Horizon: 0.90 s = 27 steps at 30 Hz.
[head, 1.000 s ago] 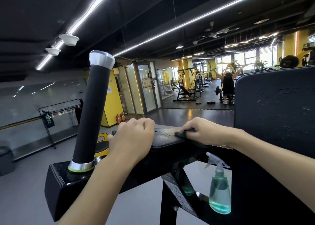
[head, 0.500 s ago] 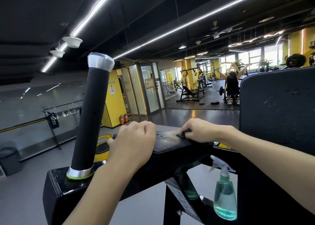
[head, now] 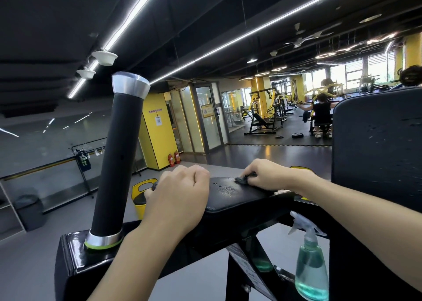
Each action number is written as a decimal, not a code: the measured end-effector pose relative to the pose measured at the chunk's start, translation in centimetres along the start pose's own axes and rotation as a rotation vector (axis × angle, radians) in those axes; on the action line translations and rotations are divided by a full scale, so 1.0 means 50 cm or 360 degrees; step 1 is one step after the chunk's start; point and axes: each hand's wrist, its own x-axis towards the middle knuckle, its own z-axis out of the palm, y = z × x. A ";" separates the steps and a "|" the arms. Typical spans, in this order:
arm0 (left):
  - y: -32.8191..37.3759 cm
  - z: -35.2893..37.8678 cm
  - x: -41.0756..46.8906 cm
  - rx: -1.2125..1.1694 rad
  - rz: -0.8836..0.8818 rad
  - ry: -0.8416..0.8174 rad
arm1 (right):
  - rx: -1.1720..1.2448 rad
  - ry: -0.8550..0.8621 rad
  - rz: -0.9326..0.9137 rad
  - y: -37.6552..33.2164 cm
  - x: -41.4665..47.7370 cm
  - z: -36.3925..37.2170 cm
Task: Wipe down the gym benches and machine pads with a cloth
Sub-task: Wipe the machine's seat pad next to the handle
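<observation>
Dark cloth (head: 242, 179) under right hand (head: 270, 177), on black pad (head: 230, 201)

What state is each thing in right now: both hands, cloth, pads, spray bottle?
Left hand: fingers curled over the arm pad's left end.
Right hand: pinches the cloth against the arm pad.
Cloth: dark, bunched, on the pad.
Arm pad: droplets beside the cloth.
Back pad: upright, scuffed.
Spray bottle: upright, liquid inside.
</observation>
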 end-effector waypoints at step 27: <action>0.008 -0.033 -0.013 -0.0107 -0.0132 -0.0012 | 0.0201 -0.0147 -0.0140 -0.071 0.066 0.010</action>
